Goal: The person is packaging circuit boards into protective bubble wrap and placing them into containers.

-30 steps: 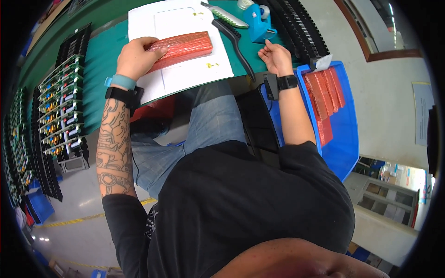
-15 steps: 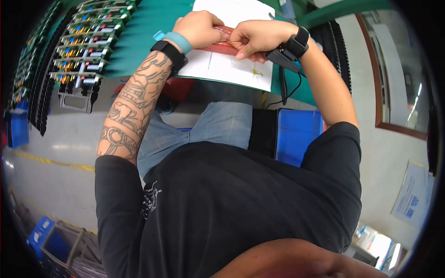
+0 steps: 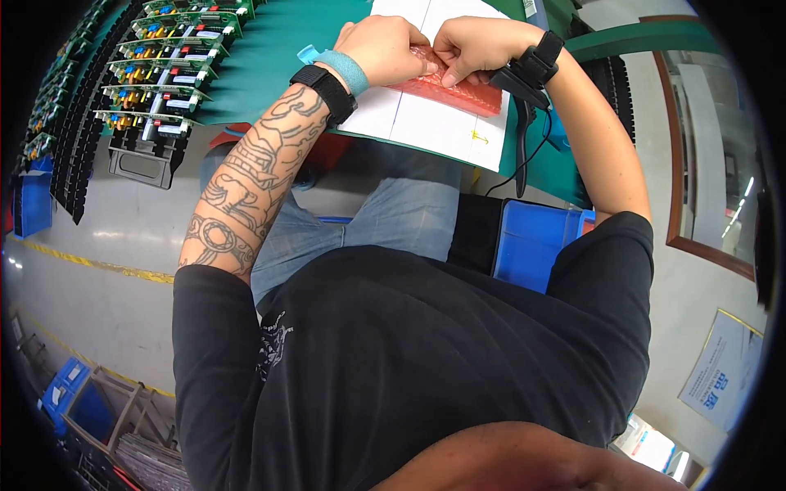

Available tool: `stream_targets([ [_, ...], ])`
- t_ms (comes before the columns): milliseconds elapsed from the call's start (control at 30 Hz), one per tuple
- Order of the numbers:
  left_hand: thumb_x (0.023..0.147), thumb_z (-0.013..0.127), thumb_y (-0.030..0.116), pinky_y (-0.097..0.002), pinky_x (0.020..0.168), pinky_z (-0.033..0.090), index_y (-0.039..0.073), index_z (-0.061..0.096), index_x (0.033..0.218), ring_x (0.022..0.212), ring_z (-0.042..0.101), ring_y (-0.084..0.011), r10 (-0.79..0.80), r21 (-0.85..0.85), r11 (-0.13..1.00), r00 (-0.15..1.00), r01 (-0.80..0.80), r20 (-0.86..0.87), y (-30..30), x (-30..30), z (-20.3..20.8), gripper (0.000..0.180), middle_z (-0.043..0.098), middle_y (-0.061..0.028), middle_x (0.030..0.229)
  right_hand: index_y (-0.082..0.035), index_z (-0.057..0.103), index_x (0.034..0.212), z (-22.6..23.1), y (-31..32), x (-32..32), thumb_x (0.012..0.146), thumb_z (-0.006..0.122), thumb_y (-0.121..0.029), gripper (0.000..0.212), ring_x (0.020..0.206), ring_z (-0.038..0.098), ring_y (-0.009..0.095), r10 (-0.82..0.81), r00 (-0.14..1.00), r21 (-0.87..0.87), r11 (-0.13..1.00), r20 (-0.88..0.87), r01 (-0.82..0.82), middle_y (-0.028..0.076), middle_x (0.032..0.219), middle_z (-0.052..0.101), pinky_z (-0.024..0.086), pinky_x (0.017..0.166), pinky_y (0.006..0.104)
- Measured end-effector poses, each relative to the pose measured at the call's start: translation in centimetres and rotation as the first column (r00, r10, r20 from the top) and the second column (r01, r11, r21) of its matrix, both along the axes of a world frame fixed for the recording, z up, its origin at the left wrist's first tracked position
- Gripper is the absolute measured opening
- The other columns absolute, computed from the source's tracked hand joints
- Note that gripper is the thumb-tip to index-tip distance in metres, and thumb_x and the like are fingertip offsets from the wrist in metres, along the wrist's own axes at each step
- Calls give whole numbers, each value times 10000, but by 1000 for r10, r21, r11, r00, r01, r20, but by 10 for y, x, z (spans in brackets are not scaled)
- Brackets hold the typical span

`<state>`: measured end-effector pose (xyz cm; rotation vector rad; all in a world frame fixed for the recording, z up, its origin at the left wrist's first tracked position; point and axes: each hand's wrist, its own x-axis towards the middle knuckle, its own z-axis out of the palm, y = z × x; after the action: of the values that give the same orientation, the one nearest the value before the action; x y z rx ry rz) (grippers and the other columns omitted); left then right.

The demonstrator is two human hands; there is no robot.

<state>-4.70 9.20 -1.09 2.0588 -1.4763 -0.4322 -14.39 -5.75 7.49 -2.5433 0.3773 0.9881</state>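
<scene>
On a white sheet (image 3: 368, 116) lies a pack wrapped in translucent red bubble wrap (image 3: 471, 96); what it contains is hidden. My left hand (image 3: 383, 51), with a teal band and black strap at the wrist, has its fingers closed on the wrap's upper left part. Close beside it, my right hand (image 3: 481, 47) pinches the same wrap between thumb and curled fingers. A black device is strapped at my right wrist. The two hands nearly meet over the middle of the wrap.
Racks of upright green circuit boards (image 3: 164, 69) stand at the left on the green mat (image 3: 282, 49). A black cable (image 3: 536, 155) hangs over the table's front edge at the right. Below it sits a blue bin (image 3: 532, 237). A framed panel (image 3: 704, 155) is farther right.
The view has shifted, so the table sits further right in it. The red wrap now shows more of its right end, tilted down to the right. Both hands still grip it, drawn closer together.
</scene>
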Motion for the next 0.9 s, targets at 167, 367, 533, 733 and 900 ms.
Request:
stream_targets([
  [167,827,758,474,-418,942,523,215,793,1170,997,732,-264,12,-16,1000,1000,-11,8,1,0,-2,431,781,-85,1052,-32,554,733,-7,-13,-5,821,867,-218,375,540,638,132,19,995,-40,999,98,-16,53,613,613,520,493,288],
  [367,820,768,484,-408,926,549,206,792,1172,991,735,-278,-5,-23,1000,1000,6,25,-4,1,-8,449,781,-91,1049,-33,547,716,-43,-76,-18,788,901,-326,465,547,633,140,-40,983,69,997,178,28,33,605,607,518,493,313],
  [533,811,777,487,-400,914,562,193,796,1159,969,739,-295,15,-32,999,1000,-16,-11,-3,-2,-4,456,780,-109,1032,-65,627,993,-43,-91,-32,833,843,-349,391,752,681,225,-216,968,241,954,127,181,104,854,663,559,674,378],
  [733,803,787,477,-395,907,566,179,795,1152,957,739,-307,10,-22,1000,1000,-11,-20,-3,2,-3,459,776,-127,1020,-41,645,1039,-63,-17,-62,757,897,-417,533,829,700,212,-157,585,83,985,796,152,106,894,691,577,739,360],
  [900,809,788,469,-389,895,568,171,793,1152,947,739,-309,-23,-34,999,1000,23,-18,-6,5,-7,455,775,-129,1016,-60,616,1215,-72,9,-75,717,897,-408,670,1022,685,272,-192,637,58,973,747,225,153,1083,685,557,892,378],
])
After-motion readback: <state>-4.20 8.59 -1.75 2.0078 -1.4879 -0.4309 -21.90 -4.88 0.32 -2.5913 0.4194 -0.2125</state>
